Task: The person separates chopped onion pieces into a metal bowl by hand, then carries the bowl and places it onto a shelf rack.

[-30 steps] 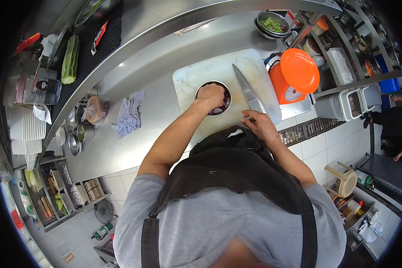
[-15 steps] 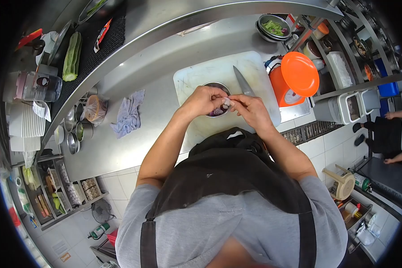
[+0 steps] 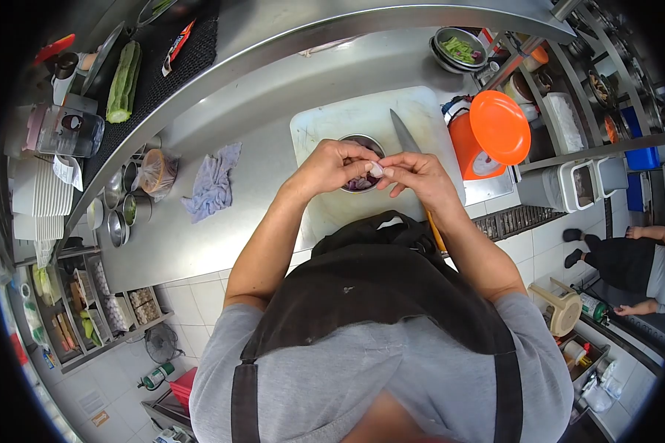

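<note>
Between my two hands is a small pale, pinkish shallot (image 3: 376, 170), pinched by the fingertips of both. My left hand (image 3: 331, 167) comes from the left with thumb and forefinger closed on it. From the other side, my right hand (image 3: 420, 177) grips it the same way. Directly below them stands a metal bowl (image 3: 367, 139) with purple pieces inside, partly hidden by my fingers. The bowl rests on a white cutting board (image 3: 325, 122). A knife (image 3: 403, 133) lies on the board to the right, its yellow handle passing beneath my right forearm.
An orange kitchen scale (image 3: 471, 144) stands right of the board. Bowls of cut greens (image 3: 459, 50) sit at the back right. A crumpled cloth (image 3: 213, 183) lies left on the steel counter (image 3: 262, 199). A raised shelf edge (image 3: 295, 40) crosses ahead. Another person (image 3: 621, 266) is at far right.
Both hands remain at the bowl, with the fingers slightly shifted around the shallot. The view has shifted a little, and more of the other person shows at the right.
</note>
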Demonstrator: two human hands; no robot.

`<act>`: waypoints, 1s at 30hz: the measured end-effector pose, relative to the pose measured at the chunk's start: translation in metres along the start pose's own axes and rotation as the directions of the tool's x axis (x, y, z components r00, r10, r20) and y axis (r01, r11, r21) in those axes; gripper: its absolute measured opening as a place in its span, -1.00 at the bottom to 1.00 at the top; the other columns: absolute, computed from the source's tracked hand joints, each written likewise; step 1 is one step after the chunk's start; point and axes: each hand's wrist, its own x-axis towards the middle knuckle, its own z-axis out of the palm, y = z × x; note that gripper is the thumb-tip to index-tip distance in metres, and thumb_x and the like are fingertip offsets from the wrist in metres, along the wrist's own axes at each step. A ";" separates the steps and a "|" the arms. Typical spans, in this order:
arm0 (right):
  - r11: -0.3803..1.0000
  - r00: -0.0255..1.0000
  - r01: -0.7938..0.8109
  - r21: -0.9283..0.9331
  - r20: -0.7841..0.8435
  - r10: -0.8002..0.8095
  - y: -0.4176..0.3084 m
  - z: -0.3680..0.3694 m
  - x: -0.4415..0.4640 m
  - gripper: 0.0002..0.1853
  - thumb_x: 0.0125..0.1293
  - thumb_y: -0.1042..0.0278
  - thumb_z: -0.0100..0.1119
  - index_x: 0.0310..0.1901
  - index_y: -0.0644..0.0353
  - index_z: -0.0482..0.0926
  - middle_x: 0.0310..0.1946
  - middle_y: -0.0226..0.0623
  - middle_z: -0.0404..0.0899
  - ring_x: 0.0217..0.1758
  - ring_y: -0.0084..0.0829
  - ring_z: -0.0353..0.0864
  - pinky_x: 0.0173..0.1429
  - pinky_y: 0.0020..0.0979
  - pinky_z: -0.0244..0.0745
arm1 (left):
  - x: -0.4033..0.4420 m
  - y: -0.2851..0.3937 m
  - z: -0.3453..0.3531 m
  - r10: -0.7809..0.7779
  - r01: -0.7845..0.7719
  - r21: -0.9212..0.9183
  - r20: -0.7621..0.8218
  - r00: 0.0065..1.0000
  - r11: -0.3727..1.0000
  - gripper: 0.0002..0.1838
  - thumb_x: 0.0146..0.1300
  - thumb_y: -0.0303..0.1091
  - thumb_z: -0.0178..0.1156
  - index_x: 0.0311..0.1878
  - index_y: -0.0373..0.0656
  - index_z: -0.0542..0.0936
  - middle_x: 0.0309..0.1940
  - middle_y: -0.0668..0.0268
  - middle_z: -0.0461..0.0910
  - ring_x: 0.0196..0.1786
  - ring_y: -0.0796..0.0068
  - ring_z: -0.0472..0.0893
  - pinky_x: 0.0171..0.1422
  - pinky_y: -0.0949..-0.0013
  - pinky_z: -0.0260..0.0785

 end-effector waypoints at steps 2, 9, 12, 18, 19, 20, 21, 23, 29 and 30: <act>1.000 1.000 0.014 -0.017 0.001 -0.014 0.004 -0.001 0.001 -0.79 0.38 0.44 0.23 -0.02 0.34 0.65 -0.20 -0.25 0.72 -0.22 -0.44 0.75 -0.24 -0.48 0.59 | 0.000 0.000 0.000 0.051 -0.051 0.052 -0.011 0.999 0.997 -0.81 0.33 -0.49 0.29 -0.02 -0.28 0.71 -0.19 0.28 0.74 -0.15 0.55 0.68 -0.01 0.45 0.54; 0.994 0.997 0.079 -0.072 -0.005 -0.080 0.010 0.001 0.000 -0.82 0.37 0.42 0.25 -0.08 0.32 0.64 -0.28 -0.31 0.70 -0.23 -0.51 0.73 -0.24 -0.47 0.58 | -0.003 0.002 0.006 -0.044 0.043 -0.081 -0.005 0.999 0.996 -0.80 0.31 -0.52 0.29 -0.02 -0.28 0.70 -0.19 0.28 0.73 -0.15 0.58 0.67 0.00 0.46 0.54; 0.985 0.994 0.091 -0.146 -0.039 -0.098 0.009 0.005 0.001 -0.81 0.36 0.41 0.26 -0.08 0.32 0.64 -0.29 -0.31 0.70 -0.25 -0.53 0.72 -0.24 -0.48 0.57 | -0.002 0.001 0.008 -0.054 0.052 -0.059 -0.023 0.998 0.997 -0.80 0.31 -0.54 0.27 -0.01 -0.28 0.69 -0.18 0.29 0.73 -0.14 0.58 0.67 0.00 0.48 0.53; 0.974 0.983 0.154 -0.165 -0.076 -0.168 0.015 0.004 0.007 -0.82 0.37 0.40 0.25 -0.11 0.33 0.62 -0.30 -0.32 0.70 -0.28 -0.54 0.71 -0.26 -0.49 0.56 | -0.011 0.016 0.015 0.010 -0.025 -0.138 -0.110 0.994 0.990 -0.83 0.34 -0.55 0.22 -0.03 -0.23 0.65 -0.24 0.33 0.71 -0.19 0.61 0.66 -0.06 0.47 0.53; 0.977 0.981 0.155 -0.148 -0.089 -0.170 0.015 0.004 0.008 -0.83 0.38 0.40 0.24 -0.12 0.34 0.61 -0.30 -0.32 0.69 -0.29 -0.55 0.70 -0.26 -0.50 0.56 | -0.013 0.018 0.015 0.083 -0.089 -0.052 -0.108 0.991 0.995 -0.83 0.33 -0.54 0.23 -0.04 -0.20 0.65 -0.26 0.34 0.71 -0.23 0.62 0.64 -0.10 0.46 0.52; 0.977 0.982 0.154 -0.147 -0.087 -0.168 0.013 0.004 0.009 -0.83 0.38 0.40 0.24 -0.12 0.34 0.61 -0.30 -0.32 0.69 -0.29 -0.55 0.70 -0.26 -0.50 0.56 | -0.014 0.019 0.015 0.154 -0.151 0.034 -0.100 0.983 0.988 -0.84 0.32 -0.53 0.24 -0.05 -0.17 0.65 -0.28 0.35 0.70 -0.27 0.63 0.63 -0.14 0.45 0.51; 0.979 0.985 0.131 -0.154 -0.092 -0.146 0.010 0.006 0.010 -0.83 0.38 0.41 0.23 -0.12 0.34 0.61 -0.31 -0.32 0.69 -0.28 -0.55 0.70 -0.27 -0.50 0.57 | -0.014 0.016 0.016 0.151 -0.149 0.033 -0.102 0.983 0.988 -0.84 0.32 -0.53 0.24 -0.05 -0.17 0.65 -0.28 0.35 0.70 -0.27 0.63 0.63 -0.14 0.45 0.51; 0.981 0.987 0.108 -0.161 -0.097 -0.125 0.008 0.007 0.013 -0.84 0.39 0.41 0.22 -0.13 0.34 0.60 -0.31 -0.33 0.69 -0.28 -0.56 0.70 -0.27 -0.51 0.57 | -0.011 0.010 0.017 0.264 -0.249 0.113 -0.150 0.953 0.962 -0.83 0.30 -0.50 0.27 -0.06 -0.13 0.66 -0.33 0.35 0.70 -0.34 0.60 0.61 -0.20 0.43 0.49; 0.876 0.974 0.099 -0.473 -0.133 -0.181 0.011 0.003 0.025 -0.77 0.34 0.39 0.24 -0.04 0.33 0.62 -0.22 -0.16 0.73 -0.32 -0.40 0.73 -0.19 -0.38 0.59 | -0.012 0.002 -0.007 0.043 0.016 0.247 -0.234 0.971 0.969 -0.87 0.27 -0.47 0.24 -0.14 -0.24 0.65 -0.37 0.17 0.71 -0.33 0.29 0.70 -0.18 0.31 0.53; 0.814 0.963 0.153 -0.560 -0.101 -0.250 0.013 0.002 0.025 -0.75 0.32 0.39 0.25 -0.01 0.31 0.62 -0.17 -0.12 0.72 -0.31 -0.31 0.73 -0.16 -0.33 0.59 | -0.012 -0.001 -0.008 0.040 0.020 0.246 -0.235 0.971 0.969 -0.87 0.27 -0.47 0.24 -0.14 -0.24 0.65 -0.37 0.17 0.71 -0.33 0.29 0.70 -0.18 0.31 0.53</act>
